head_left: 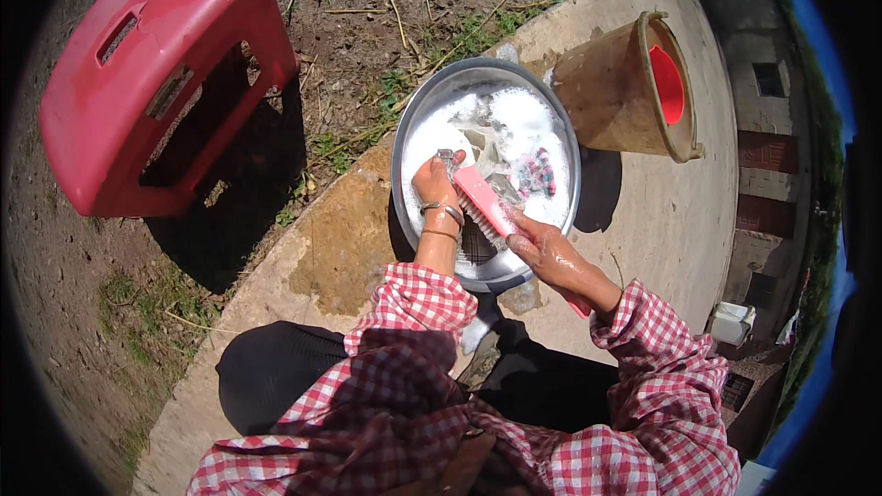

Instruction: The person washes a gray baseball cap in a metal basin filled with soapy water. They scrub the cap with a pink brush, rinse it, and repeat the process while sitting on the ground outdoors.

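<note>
A round metal basin [401, 142] full of white suds [519, 110] stands before me with soaked cloths in it. Over its left part, my left hand [437, 182] is closed round a wet greyish cloth [446, 155], a bit of which sticks out above the fingers. My right hand [549, 259] grips a pink scrubbing brush [487, 200] by its handle, bristles turned down and left, with the head close beside my left hand. Below the bristles lies a dark checked cloth [476, 246]. A multicoloured cloth [537, 173] shows through the foam at the right.
A brown bucket [606, 87] with a red scoop-like thing [667, 84] inside stands just beyond the basin, to the right. At the far left, a red plastic stool [175, 9] rests on soil. Pale concrete [661, 230] runs along the right.
</note>
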Demonstrator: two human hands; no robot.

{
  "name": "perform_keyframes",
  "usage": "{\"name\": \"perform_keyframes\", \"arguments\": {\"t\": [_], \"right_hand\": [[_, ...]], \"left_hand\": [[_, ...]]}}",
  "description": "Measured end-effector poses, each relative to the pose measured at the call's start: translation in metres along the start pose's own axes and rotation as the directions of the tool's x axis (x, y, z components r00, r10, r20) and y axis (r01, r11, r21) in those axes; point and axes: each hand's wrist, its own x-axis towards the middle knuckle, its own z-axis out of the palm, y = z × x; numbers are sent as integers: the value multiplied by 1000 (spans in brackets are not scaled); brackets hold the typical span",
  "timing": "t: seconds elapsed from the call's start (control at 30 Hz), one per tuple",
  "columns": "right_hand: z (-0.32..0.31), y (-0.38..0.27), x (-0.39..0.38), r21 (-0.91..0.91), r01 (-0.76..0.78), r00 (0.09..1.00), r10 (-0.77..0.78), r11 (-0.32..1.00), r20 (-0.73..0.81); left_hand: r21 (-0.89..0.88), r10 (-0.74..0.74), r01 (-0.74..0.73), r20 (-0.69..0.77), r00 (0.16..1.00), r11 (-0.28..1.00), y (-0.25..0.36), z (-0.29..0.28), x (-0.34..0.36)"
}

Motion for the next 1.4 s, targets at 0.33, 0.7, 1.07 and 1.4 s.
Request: {"name": "perform_keyframes", "arguments": {"t": [0.33, 0.7, 1.07, 1.4], "right_hand": [[6, -27, 46, 169, 137, 962, -90, 976, -259], [6, 45, 141, -135, 25, 844, -93, 991, -529], [34, 1, 8, 51, 75, 983, -65, 996, -174], [23, -19, 28, 117, 91, 959, -55, 989, -279]], "left_hand": [[-10, -18, 17, -75, 997, 1000, -6, 7, -5], [278, 138, -148, 55, 989, 949, 7, -13, 4], [60, -41, 47, -93, 995, 997, -6, -8, 9], [167, 22, -6, -91, 996, 986, 1, 1, -6]]}}
